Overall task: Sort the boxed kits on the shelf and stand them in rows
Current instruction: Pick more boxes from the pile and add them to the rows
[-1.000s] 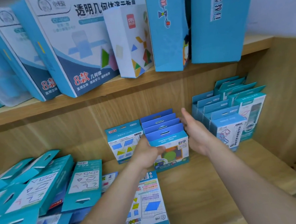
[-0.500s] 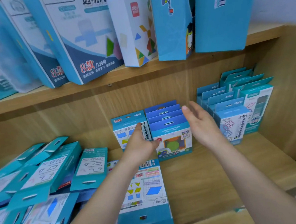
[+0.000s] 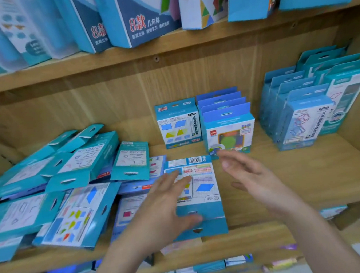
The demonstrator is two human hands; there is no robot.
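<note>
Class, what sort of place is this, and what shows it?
Probably a shop or stockroom for school supplies: wooden shelves hold many blue boxed kits with hang tabs, and one flat-lying kit shows a barcode.

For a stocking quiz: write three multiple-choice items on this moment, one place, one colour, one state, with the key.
1. The lone kit with blue and yellow shapes stands: A on the upper shelf; B just left of the centre row; C on the flat pile.
2. The round shape on that row's front kit is: A red; B green; C white.
3. The left hand and right hand are: A both open, empty; B both gripping kits; C pinching one kit together.
Key: B, it stands at the row's left side; B, the disc is green; A, fingers spread, nothing held.
</note>
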